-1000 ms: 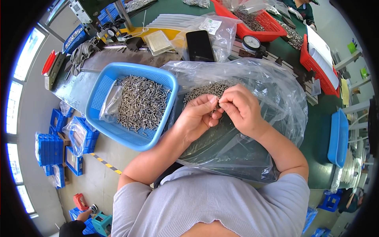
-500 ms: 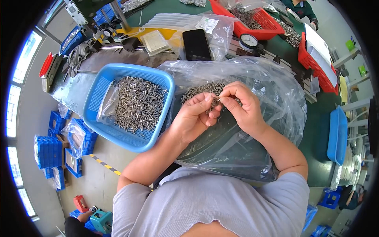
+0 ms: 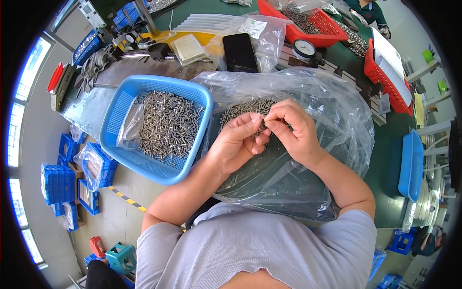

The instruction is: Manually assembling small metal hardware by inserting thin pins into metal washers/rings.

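A: Where are the person's hands?

B: Both meet over the clear plastic bag [image 3: 308, 144], just past frame centre toward 1 o'clock. Left hand [image 3: 236, 144] and right hand [image 3: 296, 130] are fingertip to fingertip, pinched shut on what looks like one small metal pin [image 3: 263, 126]; the part itself is mostly hidden by the fingers.

A: And the stock?

B: A loose pile of pins [image 3: 245, 108] lies on the bag, touching the hands at their 11 o'clock. The blue basket [image 3: 120, 113], at 9 o'clock of the hands and just beside the bag, holds a heap of grey pins on a plastic liner.

A: Progress?

B: Judging by the piles, midway. The basket heap covers most of its floor, and the pile on the bag is smaller but not gone. Which pile is handled stock cannot be told.

A: Anything else nearby?

B: Black phone [image 3: 239, 52] at 12 o'clock, red baskets [image 3: 313, 33] beyond.
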Available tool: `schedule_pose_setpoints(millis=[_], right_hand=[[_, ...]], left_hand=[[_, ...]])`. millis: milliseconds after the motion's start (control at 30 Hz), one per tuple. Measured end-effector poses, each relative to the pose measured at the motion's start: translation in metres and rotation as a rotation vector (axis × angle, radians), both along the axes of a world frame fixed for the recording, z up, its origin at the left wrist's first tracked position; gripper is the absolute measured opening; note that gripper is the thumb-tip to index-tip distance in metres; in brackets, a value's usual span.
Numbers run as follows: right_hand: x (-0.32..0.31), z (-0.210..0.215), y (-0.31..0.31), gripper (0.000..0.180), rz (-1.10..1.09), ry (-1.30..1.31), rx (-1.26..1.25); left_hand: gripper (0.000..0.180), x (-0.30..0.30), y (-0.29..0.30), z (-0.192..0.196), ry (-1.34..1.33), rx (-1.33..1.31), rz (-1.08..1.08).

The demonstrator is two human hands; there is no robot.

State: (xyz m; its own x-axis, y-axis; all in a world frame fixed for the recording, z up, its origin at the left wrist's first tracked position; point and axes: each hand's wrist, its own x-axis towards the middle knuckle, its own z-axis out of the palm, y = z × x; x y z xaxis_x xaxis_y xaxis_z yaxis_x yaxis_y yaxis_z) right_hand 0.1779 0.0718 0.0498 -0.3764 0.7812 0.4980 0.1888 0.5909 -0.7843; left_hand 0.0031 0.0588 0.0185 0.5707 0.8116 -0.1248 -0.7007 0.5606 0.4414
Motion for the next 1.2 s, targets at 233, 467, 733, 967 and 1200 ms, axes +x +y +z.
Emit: schedule_pose_setpoints(millis=[233,467,733,967,1200], right_hand=[[0.004,-0.004,0.005,0.008,0.073,0.124,-0.496],[0.009,-0.003,0.009,0.013,0.057,-0.048,-0.153],[0.008,-0.002,0.008,0.010,-0.026,-0.015,-0.065],[0.019,-0.013,0.016,0.013,-0.057,-0.444,0.055],[0.013,-0.019,0.016,0.014,-0.047,-0.610,0.272]], left_hand=[[0.017,0.001,-0.001,0.005,0.079,-0.005,0.000],[0.024,-0.001,0.002,0.004,0.104,0.019,-0.087],[0.021,-0.001,0.004,-0.005,0.162,0.030,0.041],[0.018,-0.004,0.005,0.003,0.123,-0.008,0.192],[0.018,-0.006,0.007,-0.001,0.054,0.038,0.123]])
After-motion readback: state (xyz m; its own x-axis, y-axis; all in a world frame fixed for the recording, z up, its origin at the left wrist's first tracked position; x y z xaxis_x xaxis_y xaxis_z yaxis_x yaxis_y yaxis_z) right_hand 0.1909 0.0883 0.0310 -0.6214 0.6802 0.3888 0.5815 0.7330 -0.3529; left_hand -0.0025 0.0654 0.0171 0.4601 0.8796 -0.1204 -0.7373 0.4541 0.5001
